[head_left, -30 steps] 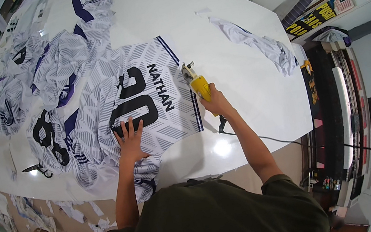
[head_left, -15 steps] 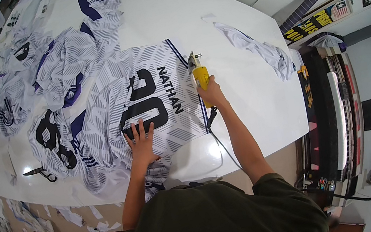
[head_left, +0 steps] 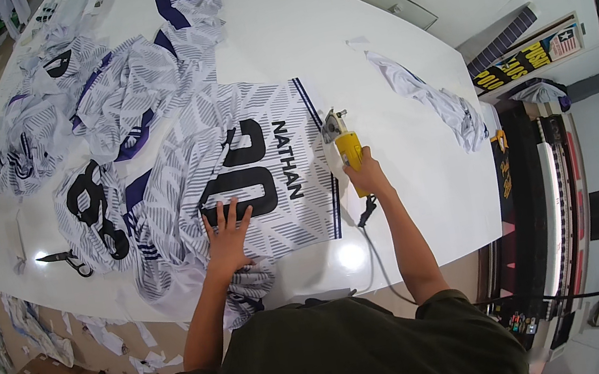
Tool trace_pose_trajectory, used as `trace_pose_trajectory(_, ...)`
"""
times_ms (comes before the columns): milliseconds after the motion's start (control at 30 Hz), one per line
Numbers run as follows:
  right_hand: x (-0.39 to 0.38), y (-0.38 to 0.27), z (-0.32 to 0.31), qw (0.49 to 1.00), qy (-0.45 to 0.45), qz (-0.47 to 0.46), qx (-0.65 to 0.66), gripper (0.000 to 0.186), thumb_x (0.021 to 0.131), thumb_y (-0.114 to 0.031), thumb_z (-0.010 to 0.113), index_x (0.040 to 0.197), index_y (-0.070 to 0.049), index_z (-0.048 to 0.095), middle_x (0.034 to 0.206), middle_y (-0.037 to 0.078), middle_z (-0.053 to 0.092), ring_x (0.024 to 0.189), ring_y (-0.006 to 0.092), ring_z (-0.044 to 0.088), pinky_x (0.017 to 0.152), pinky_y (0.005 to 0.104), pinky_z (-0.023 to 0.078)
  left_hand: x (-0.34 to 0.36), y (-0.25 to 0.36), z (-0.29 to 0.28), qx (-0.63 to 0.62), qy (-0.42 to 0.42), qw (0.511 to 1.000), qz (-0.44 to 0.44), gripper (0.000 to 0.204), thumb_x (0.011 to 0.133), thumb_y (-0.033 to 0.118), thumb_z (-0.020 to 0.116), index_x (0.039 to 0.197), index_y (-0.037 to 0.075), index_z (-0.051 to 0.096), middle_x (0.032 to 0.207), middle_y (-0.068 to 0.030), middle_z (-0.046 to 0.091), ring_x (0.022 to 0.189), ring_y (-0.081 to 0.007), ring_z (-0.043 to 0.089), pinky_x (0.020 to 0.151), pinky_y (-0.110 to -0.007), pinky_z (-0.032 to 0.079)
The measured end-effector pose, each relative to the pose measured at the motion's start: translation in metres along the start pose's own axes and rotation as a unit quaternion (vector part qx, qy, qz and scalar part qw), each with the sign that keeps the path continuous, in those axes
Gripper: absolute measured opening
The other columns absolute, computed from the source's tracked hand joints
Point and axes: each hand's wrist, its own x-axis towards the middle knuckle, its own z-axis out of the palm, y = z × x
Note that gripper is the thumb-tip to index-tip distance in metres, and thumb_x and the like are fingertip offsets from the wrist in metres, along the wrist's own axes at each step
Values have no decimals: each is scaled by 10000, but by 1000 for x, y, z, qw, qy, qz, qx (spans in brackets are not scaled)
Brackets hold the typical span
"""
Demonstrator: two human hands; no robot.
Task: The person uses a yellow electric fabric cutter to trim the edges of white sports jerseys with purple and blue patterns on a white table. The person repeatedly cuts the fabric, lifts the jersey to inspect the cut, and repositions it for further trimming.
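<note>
My left hand (head_left: pixel 228 246) lies flat with spread fingers on a white jersey panel (head_left: pixel 306 222). The panel has grey diagonal stripes, large black numerals and black lettering, and a navy striped band along its right edge. Just beyond that edge, my right hand (head_left: pixel 367 173) is closed round the yellow body of a corded electric rotary cutter (head_left: pixel 349 148). Its round metal head points away from me, close beside the band; whether the blade touches cloth I cannot tell. From the handle a dark cord (head_left: pixel 379 253) runs back toward me.
Crumpled printed jersey pieces (head_left: pixel 121 86) cover the table's left side, with black scissors (head_left: pixel 70 261) near its left edge. A bunched white fabric strip (head_left: pixel 428 96) lies at the right of the white table (head_left: pixel 433 219). Scraps (head_left: pixel 105 333) litter the floor. A large machine (head_left: pixel 531 202) stands to the right.
The right hand has brought the cutter slightly toward me, and its body now sits farther from the band. The left hand stays on the panel. The whole view has shifted a little.
</note>
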Motion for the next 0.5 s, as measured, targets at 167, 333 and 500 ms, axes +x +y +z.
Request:
trace_pose_trajectory(167, 2, 11, -14, 999, -31, -28, -23, 578, 880, -290, 698, 1230, 46, 383, 1011, 359, 681, 942, 497, 702, 795, 510, 584, -2, 3, -6, -4, -11, 1000, -4, 1447, 430, 441, 1006, 1642, 282, 232, 1732, -101, 25, 1581, -415, -13, 1187, -754, 44)
trace_pose_trajectory(333, 25, 12, -20, 998, -44, -44, -20, 614, 875, -309, 722, 1250, 33, 378, 978, 352, 686, 881, 489, 710, 737, 510, 582, -1, 5, -12, -3, -23, 1000, -11, 1452, 424, 428, 1008, 1642, 293, 229, 1732, -93, 19, 1581, -411, -11, 1192, -750, 39)
trace_pose_trajectory(500, 54, 21, -21, 995, -38, -84, -34, 627, 877, -313, 716, 1266, 33, 367, 991, 358, 682, 884, 492, 707, 742, 510, 578, 1, 10, -18, 4, -37, 999, -20, 1455, 420, 404, 1012, 1641, 294, 228, 1731, -95, 24, 1580, -415, -9, 1191, -753, 49)
